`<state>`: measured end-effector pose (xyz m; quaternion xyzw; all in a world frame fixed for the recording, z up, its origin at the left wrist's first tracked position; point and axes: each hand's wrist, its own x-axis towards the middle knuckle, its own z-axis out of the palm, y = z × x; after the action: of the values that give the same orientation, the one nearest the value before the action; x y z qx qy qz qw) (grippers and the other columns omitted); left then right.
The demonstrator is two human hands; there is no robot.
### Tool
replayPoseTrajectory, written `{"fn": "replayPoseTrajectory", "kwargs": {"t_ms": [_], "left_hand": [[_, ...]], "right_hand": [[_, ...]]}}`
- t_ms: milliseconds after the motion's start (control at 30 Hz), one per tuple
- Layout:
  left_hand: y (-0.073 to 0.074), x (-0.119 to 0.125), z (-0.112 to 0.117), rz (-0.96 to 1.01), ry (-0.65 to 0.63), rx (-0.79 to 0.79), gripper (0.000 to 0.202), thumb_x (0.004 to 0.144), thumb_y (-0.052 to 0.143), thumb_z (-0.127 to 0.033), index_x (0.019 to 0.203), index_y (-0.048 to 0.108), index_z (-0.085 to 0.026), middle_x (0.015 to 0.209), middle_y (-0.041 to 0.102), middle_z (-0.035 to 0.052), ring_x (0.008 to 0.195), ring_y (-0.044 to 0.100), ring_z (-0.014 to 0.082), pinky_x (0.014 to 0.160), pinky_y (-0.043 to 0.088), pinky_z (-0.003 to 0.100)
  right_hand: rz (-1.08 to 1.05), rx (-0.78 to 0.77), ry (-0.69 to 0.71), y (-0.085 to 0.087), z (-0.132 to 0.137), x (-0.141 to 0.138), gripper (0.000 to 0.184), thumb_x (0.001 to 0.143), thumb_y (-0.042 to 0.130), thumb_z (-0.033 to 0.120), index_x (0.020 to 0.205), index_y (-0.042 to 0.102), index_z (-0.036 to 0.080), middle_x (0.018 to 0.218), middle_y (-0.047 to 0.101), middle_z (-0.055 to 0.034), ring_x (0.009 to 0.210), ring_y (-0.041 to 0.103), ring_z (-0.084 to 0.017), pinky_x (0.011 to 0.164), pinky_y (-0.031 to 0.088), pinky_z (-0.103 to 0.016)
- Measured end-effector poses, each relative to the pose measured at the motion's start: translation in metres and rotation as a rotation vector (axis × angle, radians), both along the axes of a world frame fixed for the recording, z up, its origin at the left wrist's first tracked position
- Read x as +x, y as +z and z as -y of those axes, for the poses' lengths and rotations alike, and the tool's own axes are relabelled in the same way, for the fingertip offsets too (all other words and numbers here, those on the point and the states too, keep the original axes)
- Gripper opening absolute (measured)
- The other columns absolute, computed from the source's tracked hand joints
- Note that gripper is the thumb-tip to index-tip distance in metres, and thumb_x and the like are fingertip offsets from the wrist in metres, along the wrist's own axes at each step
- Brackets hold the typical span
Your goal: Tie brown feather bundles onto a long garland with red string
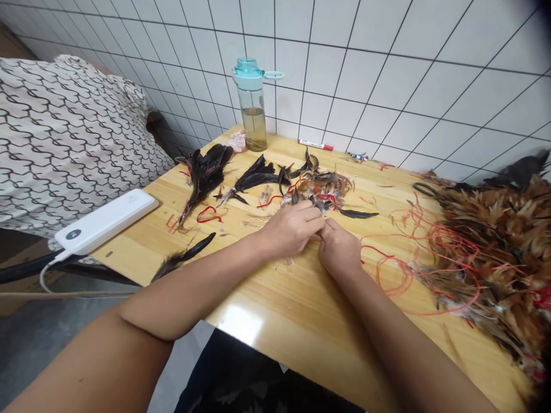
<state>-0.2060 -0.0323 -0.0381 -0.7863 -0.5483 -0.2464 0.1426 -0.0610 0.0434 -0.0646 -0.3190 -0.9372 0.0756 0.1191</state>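
My left hand and my right hand rest together on the wooden table, fingers curled and touching each other at the near edge of a small pile of brown feathers. Both hands look closed in a pinch; whatever they hold is too small or hidden to name. Several bunches of black feathers lie to the left, with loose red thread among them. A single black feather lies near the table's left edge.
A large heap of brown feathers tangled with red thread fills the right side. A water bottle with a teal lid stands by the tiled wall, a red-capped marker beside it. A white power bank sits at the left corner.
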Motion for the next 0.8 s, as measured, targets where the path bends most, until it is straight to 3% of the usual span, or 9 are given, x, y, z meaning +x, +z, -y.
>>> {"fn": "replayPoseTrajectory", "kwargs": {"t_ms": [67,133,267,367,433,533,667,800], "left_hand": [[0.002,-0.01,-0.002,0.077,-0.015,-0.064,0.022,0.088,0.044,-0.013,0.075,0.061,-0.016,0.077,0.062,0.0072,0.078,0.052,0.0173,0.07,0.039,0.03],[0.002,-0.021,-0.006,0.237,-0.049,-0.166,0.019,0.088,0.048,-0.016,0.076,0.062,-0.015,0.077,0.063,0.006,0.078,0.054,0.0157,0.072,0.041,0.028],[-0.005,-0.034,-0.012,0.646,-0.116,-0.353,0.014,0.083,0.059,-0.024,0.076,0.065,-0.013,0.077,0.067,0.0046,0.073,0.061,0.0139,0.069,0.045,0.026],[-0.008,-0.029,-0.012,0.844,-0.203,-0.43,0.022,0.086,0.057,-0.031,0.08,0.066,-0.012,0.076,0.069,0.0055,0.07,0.064,0.0153,0.067,0.047,0.027],[-0.007,-0.023,-0.011,0.807,-0.144,-0.383,0.026,0.089,0.051,-0.032,0.081,0.066,-0.013,0.076,0.069,0.006,0.072,0.064,0.0157,0.071,0.048,0.028],[-0.008,-0.015,-0.01,0.57,-0.034,-0.158,0.022,0.089,0.049,-0.026,0.08,0.066,-0.014,0.083,0.068,0.0073,0.083,0.062,0.0169,0.08,0.047,0.03],[-0.011,-0.013,-0.009,0.384,-0.1,-0.011,0.019,0.088,0.051,-0.024,0.081,0.066,-0.015,0.084,0.064,0.0085,0.085,0.057,0.0172,0.079,0.046,0.03],[-0.007,-0.01,-0.007,0.395,-0.232,-0.011,0.014,0.086,0.054,-0.02,0.08,0.066,-0.016,0.094,0.067,0.0093,0.091,0.059,0.0171,0.085,0.046,0.032]], "right_hand": [[-0.021,-0.073,0.103,-0.001,-0.001,-0.002,0.025,0.083,0.04,0.012,0.086,0.063,0.02,0.091,0.065,-0.0084,0.073,0.055,-0.018,0.06,0.033,-0.03],[-0.15,-0.24,0.21,-0.005,-0.003,-0.004,0.02,0.084,0.042,0.015,0.076,0.059,0.02,0.083,0.063,-0.0071,0.074,0.053,-0.018,0.063,0.036,-0.029],[-0.508,-0.845,0.275,-0.013,-0.005,-0.005,0.031,0.09,0.044,0.039,0.067,0.052,0.02,0.058,0.046,0.0015,0.056,0.041,-0.013,0.057,0.032,-0.026],[-0.73,-1.289,0.193,-0.013,-0.005,-0.004,0.035,0.082,0.059,0.049,0.067,0.052,0.019,0.062,0.049,0.0027,0.051,0.034,-0.009,0.053,0.026,-0.024],[-0.855,-1.477,0.136,-0.011,-0.005,-0.005,0.032,0.073,0.07,0.042,0.065,0.052,0.018,0.068,0.054,0.0016,0.054,0.037,-0.007,0.053,0.028,-0.023],[-0.967,-1.646,0.071,-0.01,-0.009,-0.005,0.026,0.07,0.074,0.029,0.063,0.052,0.017,0.071,0.057,0.0011,0.057,0.041,-0.007,0.055,0.033,-0.021],[-1.047,-1.771,0.017,-0.012,-0.016,-0.005,0.023,0.071,0.071,0.018,0.061,0.05,0.016,0.066,0.05,0.0028,0.058,0.043,-0.006,0.054,0.036,-0.019],[-1.054,-1.834,0.023,-0.014,-0.018,-0.006,0.02,0.07,0.071,0.014,0.064,0.052,0.016,0.062,0.048,0.0033,0.058,0.045,-0.007,0.053,0.038,-0.018]]}}
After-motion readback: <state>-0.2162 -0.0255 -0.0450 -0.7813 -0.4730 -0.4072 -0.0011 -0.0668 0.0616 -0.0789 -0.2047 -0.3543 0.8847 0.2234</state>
